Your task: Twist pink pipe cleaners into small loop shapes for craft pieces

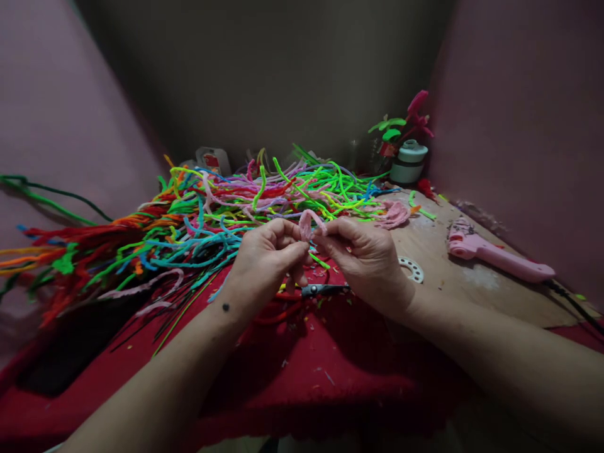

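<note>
A light pink pipe cleaner (306,221), bent into a loop, is held up between both hands above the red cloth. My left hand (267,251) pinches its left side between thumb and fingers. On the other side, my right hand (361,258) grips the pink end with its fingertips. Scissors (323,289) lie on the cloth below, their handles partly hidden behind my left hand. A short bright green piece (319,261) shows just under the loop. Behind the hands spreads a big tangled pile of coloured pipe cleaners (264,195).
To the right, a pink glue gun (500,255) with a black cord rests on a tan board (434,251). Near it lies a white disc with holes (415,270). A pale jar (408,162) stands at the back by the walls. A dark flat object (70,346) lies at left.
</note>
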Demonstrator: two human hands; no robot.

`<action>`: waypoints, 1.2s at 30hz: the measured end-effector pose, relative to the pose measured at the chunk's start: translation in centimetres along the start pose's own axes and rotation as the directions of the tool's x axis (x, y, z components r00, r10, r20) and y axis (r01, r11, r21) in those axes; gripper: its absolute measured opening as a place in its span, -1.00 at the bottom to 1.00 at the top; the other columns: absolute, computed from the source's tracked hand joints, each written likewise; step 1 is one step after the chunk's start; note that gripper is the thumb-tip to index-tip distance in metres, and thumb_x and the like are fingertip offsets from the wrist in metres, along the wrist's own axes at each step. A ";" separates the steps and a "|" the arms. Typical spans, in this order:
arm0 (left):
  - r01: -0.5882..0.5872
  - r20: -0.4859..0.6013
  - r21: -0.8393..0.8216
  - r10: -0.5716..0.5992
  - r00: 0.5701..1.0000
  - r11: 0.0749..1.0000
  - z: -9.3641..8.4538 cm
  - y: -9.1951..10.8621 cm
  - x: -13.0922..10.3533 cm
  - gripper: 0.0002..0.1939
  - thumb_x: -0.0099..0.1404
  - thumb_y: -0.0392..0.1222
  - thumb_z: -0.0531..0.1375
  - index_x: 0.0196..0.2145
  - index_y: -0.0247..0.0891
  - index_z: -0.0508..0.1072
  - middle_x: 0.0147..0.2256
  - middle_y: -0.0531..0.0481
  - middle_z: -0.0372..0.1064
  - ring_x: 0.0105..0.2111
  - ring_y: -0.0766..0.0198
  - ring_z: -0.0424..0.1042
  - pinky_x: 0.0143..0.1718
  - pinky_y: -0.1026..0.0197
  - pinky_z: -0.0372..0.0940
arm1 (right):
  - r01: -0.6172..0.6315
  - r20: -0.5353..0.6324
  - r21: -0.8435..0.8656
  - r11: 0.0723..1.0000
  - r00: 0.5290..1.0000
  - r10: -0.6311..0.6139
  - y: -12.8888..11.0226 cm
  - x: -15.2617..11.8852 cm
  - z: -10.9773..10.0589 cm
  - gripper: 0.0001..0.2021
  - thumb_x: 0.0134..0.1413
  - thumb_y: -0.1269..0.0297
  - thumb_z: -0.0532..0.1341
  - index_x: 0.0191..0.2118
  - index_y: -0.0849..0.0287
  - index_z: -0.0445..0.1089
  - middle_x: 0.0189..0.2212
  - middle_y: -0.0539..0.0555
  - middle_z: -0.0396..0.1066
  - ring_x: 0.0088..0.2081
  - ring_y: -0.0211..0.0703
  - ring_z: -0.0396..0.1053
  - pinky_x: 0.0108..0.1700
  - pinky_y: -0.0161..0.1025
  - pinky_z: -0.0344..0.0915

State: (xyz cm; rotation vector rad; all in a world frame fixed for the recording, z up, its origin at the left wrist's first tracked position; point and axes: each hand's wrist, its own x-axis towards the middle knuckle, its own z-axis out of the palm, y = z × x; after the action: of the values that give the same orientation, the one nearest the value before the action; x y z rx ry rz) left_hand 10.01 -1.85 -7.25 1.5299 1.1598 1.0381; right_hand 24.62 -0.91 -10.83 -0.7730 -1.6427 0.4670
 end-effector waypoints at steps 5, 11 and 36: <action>-0.003 -0.029 -0.001 0.002 1.000 1.000 0.1 0.1 -0.1 -0.90 0.08 -0.32 0.18 -0.43 -0.29 0.28 -0.64 0.14 0.32 -0.76 0.40 0.28 -0.77 0.36 0.19 | -0.116 -0.029 0.113 0.987 0.992 0.120 -0.3 0.1 -0.3 -0.89 0.08 0.31 0.17 -0.40 0.23 0.36 -0.55 -0.02 0.35 -0.51 -0.32 0.27 -0.43 -0.33 0.23; -0.003 -0.014 0.038 0.003 1.000 0.999 0.1 0.1 -0.1 -0.90 0.08 -0.28 0.19 -0.43 -0.28 0.30 -0.71 0.16 0.27 -0.77 0.40 0.26 -0.75 0.37 0.20 | -0.126 0.019 0.152 0.980 0.992 0.125 -0.6 0.1 -0.3 -0.90 0.08 0.29 0.17 -0.39 0.20 0.35 -0.52 -0.02 0.35 -0.49 -0.31 0.26 -0.40 -0.31 0.24; -0.073 -0.011 -0.091 0.072 0.997 0.993 0.1 -0.1 -0.1 -0.83 0.12 -0.24 0.19 -0.29 -0.31 0.34 -0.57 0.04 0.41 -0.68 0.32 0.37 -0.71 0.31 0.30 | -0.476 0.247 0.526 0.705 0.879 0.409 0.0 1.0 -0.6 -0.80 -0.05 0.19 0.27 -0.38 0.24 0.50 -0.52 0.05 0.45 -0.46 -0.28 0.38 -0.37 -0.30 0.34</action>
State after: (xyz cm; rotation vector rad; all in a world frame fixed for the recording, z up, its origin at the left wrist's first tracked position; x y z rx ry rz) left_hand 10.08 -2.01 -7.35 1.5064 1.0536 1.1311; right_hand 25.10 -0.30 -9.98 -0.6774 -1.2834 1.3154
